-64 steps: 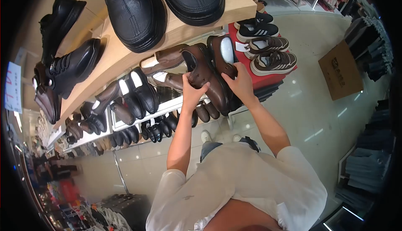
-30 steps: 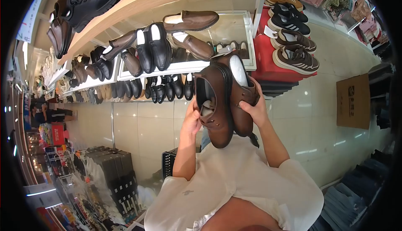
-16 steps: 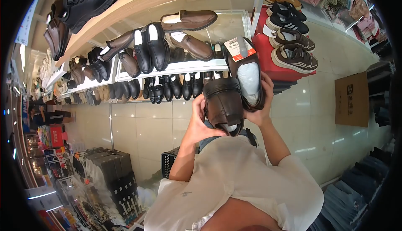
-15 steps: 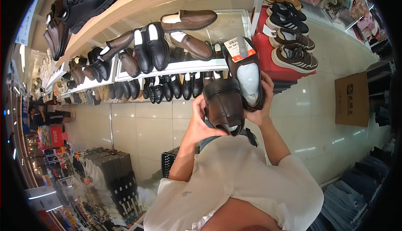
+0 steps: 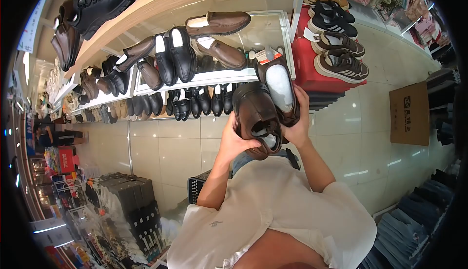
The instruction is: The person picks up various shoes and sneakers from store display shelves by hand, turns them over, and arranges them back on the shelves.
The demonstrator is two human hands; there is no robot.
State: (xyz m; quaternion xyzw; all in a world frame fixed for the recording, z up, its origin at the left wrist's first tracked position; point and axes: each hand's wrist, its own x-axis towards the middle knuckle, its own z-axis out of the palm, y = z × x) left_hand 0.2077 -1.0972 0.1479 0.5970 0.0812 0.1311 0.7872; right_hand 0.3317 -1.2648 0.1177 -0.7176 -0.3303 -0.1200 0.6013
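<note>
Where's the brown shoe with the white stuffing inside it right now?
In the head view, the stuffed brown shoe is just right of centre, held in the right hand, pressed against the other brown shoe held in the left hand.

Brown and black shoes [image 5: 178, 54] are set in rows on a white shelf [image 5: 204, 79]; more black shoes [image 5: 105, 0] are carried by a wooden shelf [image 5: 161, 0] above. Sneakers [image 5: 339, 59] are laid on a red stand [image 5: 304, 69]. A cardboard box [image 5: 409, 113] is stood on the tiled floor [image 5: 165, 147].
</note>
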